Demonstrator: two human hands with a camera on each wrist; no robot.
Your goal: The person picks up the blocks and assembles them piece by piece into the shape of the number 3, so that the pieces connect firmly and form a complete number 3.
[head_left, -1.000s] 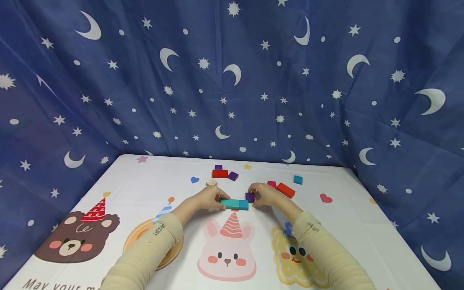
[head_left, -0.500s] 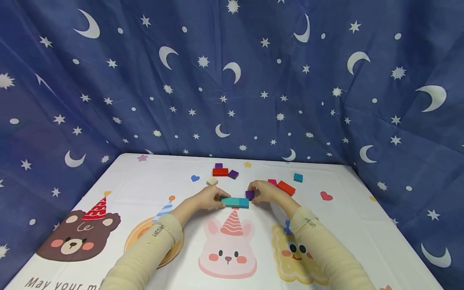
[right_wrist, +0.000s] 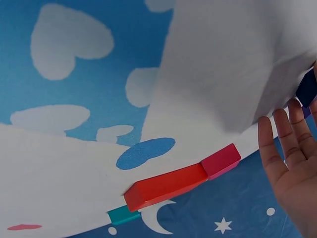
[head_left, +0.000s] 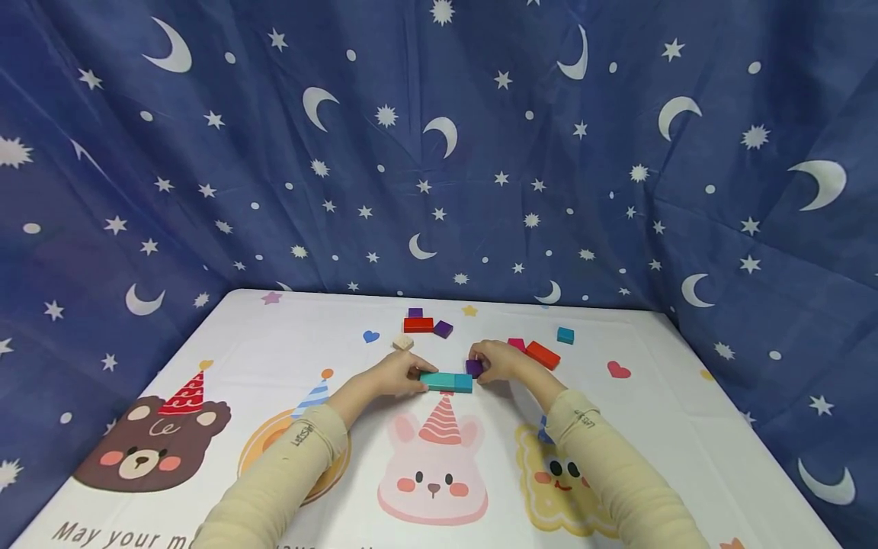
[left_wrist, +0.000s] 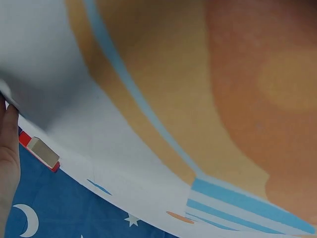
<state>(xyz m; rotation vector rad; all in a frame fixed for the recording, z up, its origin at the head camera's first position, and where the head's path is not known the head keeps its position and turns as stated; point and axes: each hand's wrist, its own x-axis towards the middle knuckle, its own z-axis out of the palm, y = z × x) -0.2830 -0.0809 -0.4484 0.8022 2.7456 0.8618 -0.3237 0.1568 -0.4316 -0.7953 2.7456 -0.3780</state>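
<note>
In the head view, my left hand [head_left: 396, 374] holds the left end of a long teal block [head_left: 437, 381] between thumb and fingers. A blue block [head_left: 463, 383] lies end to end with it on the right. Just behind that blue block, my right hand [head_left: 499, 360] pinches a small purple block [head_left: 473, 368]. The right wrist view shows this hand [right_wrist: 297, 158] with the dark purple block [right_wrist: 308, 89] at its fingertips, cut by the frame's edge. Only a sliver of the left hand [left_wrist: 9, 158] appears in the left wrist view, its grip out of sight.
Behind my left hand lie a plain wooden block [head_left: 402, 342], a red block [head_left: 418, 325] and two purple ones [head_left: 443, 329]. Past my right hand are a pink block [head_left: 516, 345], an orange-red block [head_left: 543, 355] and a blue block [head_left: 565, 335]. A starry curtain [head_left: 480, 229] borders the printed tablecloth.
</note>
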